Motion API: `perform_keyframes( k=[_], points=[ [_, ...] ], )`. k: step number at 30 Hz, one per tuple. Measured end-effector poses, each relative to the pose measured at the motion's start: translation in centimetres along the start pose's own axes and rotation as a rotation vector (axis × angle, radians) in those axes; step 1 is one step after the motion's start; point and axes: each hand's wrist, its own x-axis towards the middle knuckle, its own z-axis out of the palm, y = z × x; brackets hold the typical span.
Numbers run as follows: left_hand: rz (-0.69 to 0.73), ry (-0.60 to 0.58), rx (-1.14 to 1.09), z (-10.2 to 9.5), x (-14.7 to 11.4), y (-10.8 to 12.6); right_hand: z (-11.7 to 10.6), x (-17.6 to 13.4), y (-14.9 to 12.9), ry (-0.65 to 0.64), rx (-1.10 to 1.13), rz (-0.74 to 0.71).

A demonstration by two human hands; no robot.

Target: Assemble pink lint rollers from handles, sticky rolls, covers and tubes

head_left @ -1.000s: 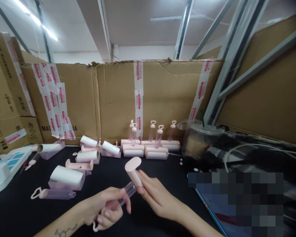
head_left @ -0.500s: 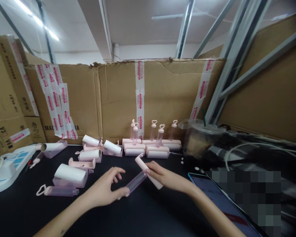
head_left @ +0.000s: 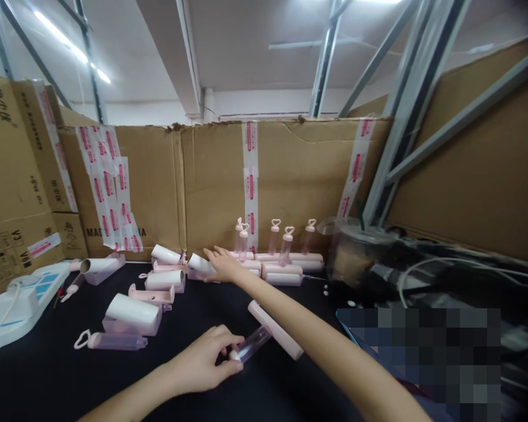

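My left hand (head_left: 211,357) pinches a clear pinkish tube (head_left: 255,344) by its white end, low over the black table. The tube's far end reaches a long pale pink piece (head_left: 276,329), which lies slanted and partly behind my right forearm. Farther back, my right hand (head_left: 224,265) stretches out with its fingers apart, above and beside a white roll (head_left: 199,264) in a clear pink tray. Whether the fingers touch that roll, I cannot tell. A heart-handled clear tube (head_left: 118,341) lies on the left, before a larger white roll (head_left: 134,312) on its tray.
Several pink-and-white rollers with upright heart-topped tubes (head_left: 286,249) stand along the cardboard wall (head_left: 211,176). More rolls and a pink holder (head_left: 154,294) lie left. A power strip (head_left: 30,299) sits far left. A lidded drink cup (head_left: 356,252) and cables (head_left: 449,264) are right.
My right hand has let go of the pink piece and moved away, back to the white roll. The pink piece now lies lower. My left hand has closed on the tube's end.
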Motion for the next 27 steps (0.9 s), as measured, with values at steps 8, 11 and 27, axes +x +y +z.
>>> perform_keyframes(
  k=[8,11,27],
  points=[
    [0.084,0.385,0.125,-0.6,0.2,0.4,1.4,-4.1,-0.3,0.015,-0.027,-0.121],
    [0.145,0.491,0.150,-0.7,0.1,0.8,0.5,-8.0,-0.2,0.013,0.001,-0.161],
    [0.002,0.781,-0.348,-2.2,1.7,-2.3,-1.2,-11.5,-2.2,0.267,0.683,-0.153]
  ],
)
